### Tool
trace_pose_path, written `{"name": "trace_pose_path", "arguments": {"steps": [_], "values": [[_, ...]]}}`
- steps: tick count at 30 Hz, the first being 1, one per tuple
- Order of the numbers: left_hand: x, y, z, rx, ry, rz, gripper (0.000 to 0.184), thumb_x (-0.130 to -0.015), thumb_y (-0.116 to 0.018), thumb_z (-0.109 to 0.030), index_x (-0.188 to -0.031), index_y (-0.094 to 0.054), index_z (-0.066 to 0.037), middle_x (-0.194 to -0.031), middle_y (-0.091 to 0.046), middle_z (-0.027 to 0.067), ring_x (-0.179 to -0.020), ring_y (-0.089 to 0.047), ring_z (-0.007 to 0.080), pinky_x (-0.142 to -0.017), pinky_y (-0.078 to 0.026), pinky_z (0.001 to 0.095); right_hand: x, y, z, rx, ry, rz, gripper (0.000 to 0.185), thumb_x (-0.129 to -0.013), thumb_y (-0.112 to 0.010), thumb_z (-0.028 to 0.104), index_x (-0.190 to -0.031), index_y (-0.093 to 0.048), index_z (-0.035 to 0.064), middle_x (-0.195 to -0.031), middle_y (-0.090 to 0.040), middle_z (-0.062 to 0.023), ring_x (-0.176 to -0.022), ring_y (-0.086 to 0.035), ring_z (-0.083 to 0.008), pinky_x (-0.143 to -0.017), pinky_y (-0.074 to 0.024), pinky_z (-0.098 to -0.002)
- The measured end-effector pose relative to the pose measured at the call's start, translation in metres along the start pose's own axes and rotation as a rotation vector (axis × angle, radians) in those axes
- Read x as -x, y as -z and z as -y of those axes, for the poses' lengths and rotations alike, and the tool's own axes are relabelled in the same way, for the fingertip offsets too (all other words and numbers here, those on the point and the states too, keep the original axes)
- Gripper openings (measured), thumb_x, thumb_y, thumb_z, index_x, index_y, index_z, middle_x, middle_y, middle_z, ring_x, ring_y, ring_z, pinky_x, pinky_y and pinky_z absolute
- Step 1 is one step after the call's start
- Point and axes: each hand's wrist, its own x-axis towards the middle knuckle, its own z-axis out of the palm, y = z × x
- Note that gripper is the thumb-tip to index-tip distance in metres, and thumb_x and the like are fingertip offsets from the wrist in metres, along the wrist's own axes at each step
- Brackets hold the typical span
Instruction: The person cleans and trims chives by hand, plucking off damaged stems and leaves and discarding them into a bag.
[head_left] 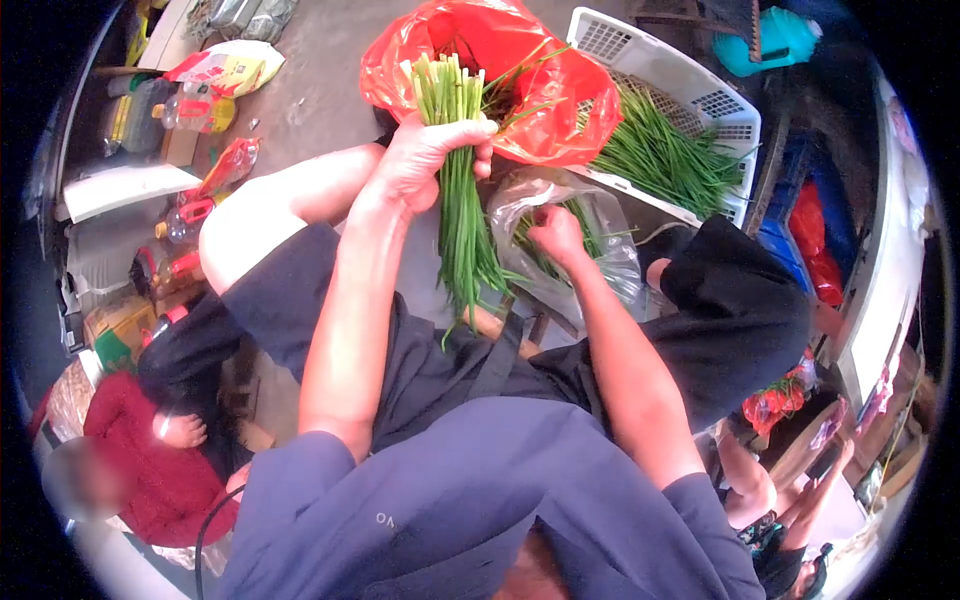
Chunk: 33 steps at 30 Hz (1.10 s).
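My left hand (425, 155) is wrapped round a thick bunch of chives (465, 225), pale cut ends up and green leaves hanging down between my knees. A red plastic bag (570, 115) gapes just beyond that hand, with some loose stems at its mouth. My right hand (557, 236) is closed at the opening of a clear plastic bag (612, 265), its fingers on more chives inside. Part of those chives is hidden by the hand and the bag. Behind the bags, a white plastic crate (735, 150) holds a large heap of chives (670, 155).
Bottles of yellow liquid (205, 112) and packets stand at the left. A blue crate (785, 215) with red bags is at the right, a teal jug (775, 42) at the back right. A person in a dark red top (150, 460) sits at lower left; another is at lower right.
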Motion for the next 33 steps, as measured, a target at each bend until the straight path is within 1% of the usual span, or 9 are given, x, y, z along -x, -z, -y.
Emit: {"name": "trace_pose_path", "arguments": {"steps": [2, 3, 4, 7, 11, 17, 24, 26, 33], "values": [[0.001, -0.002, -0.001, -0.018, -0.015, 0.027, 0.015, -0.078, -0.071, -0.009, -0.086, -0.06, -0.003, -0.07, -0.061, 0.006, -0.057, -0.06, 0.0155, -0.055, -0.05, 0.0262, -0.004, 0.024, 0.003, -0.022, 0.04, 0.123, 0.026, -0.063, -0.066, 0.02, -0.082, -0.067, 0.0021, -0.075, -0.066, -0.0175, -0.073, -0.067, -0.0283, -0.07, -0.0517, -0.0394], [0.001, -0.003, 0.0, -0.017, -0.016, 0.051, 0.015, -0.078, -0.071, -0.008, -0.087, -0.06, -0.003, -0.07, -0.062, 0.0059, -0.057, -0.06, 0.0151, -0.054, -0.05, 0.0258, -0.006, 0.033, 0.001, -0.107, 0.04, 0.161, 0.02, -0.065, -0.067, 0.016, -0.08, -0.066, 0.0024, -0.066, -0.063, -0.0091, -0.062, -0.062, -0.0169, -0.062, -0.0501, -0.0323], [0.001, -0.003, 0.001, -0.016, -0.017, 0.073, 0.015, -0.077, -0.071, -0.007, -0.087, -0.061, -0.003, -0.071, -0.062, 0.0057, -0.058, -0.06, 0.0146, -0.054, -0.05, 0.0253, -0.003, 0.049, 0.01, -0.101, 0.042, 0.152, 0.02, -0.065, -0.067, 0.016, -0.08, -0.066, 0.0024, -0.066, -0.063, -0.0091, -0.062, -0.062, -0.0169, -0.062, -0.0501, -0.0323], [0.001, -0.006, 0.005, -0.008, -0.017, 0.063, 0.015, -0.076, -0.071, -0.005, -0.087, -0.061, -0.002, -0.072, -0.063, 0.0066, -0.057, -0.061, 0.0136, -0.052, -0.049, 0.0244, 0.006, 0.097, 0.04, -0.38, 0.058, 0.342, 0.008, -0.074, -0.067, 0.011, -0.076, -0.064, 0.0041, -0.065, -0.056, 0.0026, -0.057, -0.051, -0.0072, -0.054, -0.0433, -0.0237], [0.001, -0.008, 0.01, -0.153, 0.014, 0.114, 0.016, -0.078, -0.069, -0.005, -0.09, -0.059, -0.003, -0.078, -0.066, 0.0088, -0.059, -0.061, 0.0151, -0.054, -0.049, 0.0253, 0.027, 0.144, 0.076, -0.823, 0.066, 0.255, 0.014, -0.08, -0.068, 0.014, -0.089, -0.068, 0.0039, -0.08, -0.064, 0.0006, -0.071, -0.058, -0.0084, -0.064, -0.0475, -0.0242], [0.003, -0.02, 0.022, -0.188, 0.021, 0.249, 0.024, -0.073, -0.072, 0.0, -0.095, -0.064, 0.004, -0.08, -0.067, 0.0104, -0.059, -0.06, 0.0146, -0.054, -0.049, 0.0256, 0.034, 0.16, 0.102, -1.125, 0.097, 0.281, 0.023, -0.085, -0.064, 0.012, -0.103, -0.065, -0.0022, -0.085, -0.066, -0.0057, -0.065, -0.054, -0.008, -0.066, -0.0487, -0.0244], [0.01, -0.031, 0.024, -0.138, 0.001, 0.261, 0.023, -0.073, -0.071, 0.001, -0.095, -0.063, 0.002, -0.076, -0.064, 0.0061, -0.059, -0.059, 0.0135, -0.053, -0.048, 0.0247, 0.035, 0.152, 0.121, -1.165, 0.106, 0.269, 0.024, -0.09, -0.059, 0.011, -0.108, -0.062, -0.0041, -0.083, -0.063, -0.0043, -0.064, -0.053, -0.008, -0.064, -0.0473, -0.0229], [0.004, -0.022, 0.027, -0.149, -0.005, 0.263, 0.025, -0.074, -0.072, -0.001, -0.097, -0.062, 0.0, -0.079, -0.064, 0.0056, -0.062, -0.06, 0.0132, -0.052, -0.048, 0.0242, 0.03, 0.146, 0.115, -1.161, 0.139, 0.229, 0.027, -0.091, -0.061, 0.02, -0.107, -0.064, -0.0011, -0.084, -0.066, -0.0026, -0.065, -0.056, -0.0068, -0.063, -0.0485, -0.0221], [0.002, -0.021, 0.025, -0.156, -0.075, 0.189, 0.022, -0.075, -0.072, -0.004, -0.094, -0.061, -0.002, -0.08, -0.063, 0.0044, -0.06, -0.058, 0.0122, -0.052, -0.047, 0.0241, 0.033, 0.134, 0.115, -0.962, 0.167, 0.074, 0.026, -0.087, -0.068, 0.023, -0.098, -0.067, -0.0004, -0.08, -0.065, -0.0017, -0.066, -0.057, -0.0076, -0.063, -0.0472, -0.0232]]}}
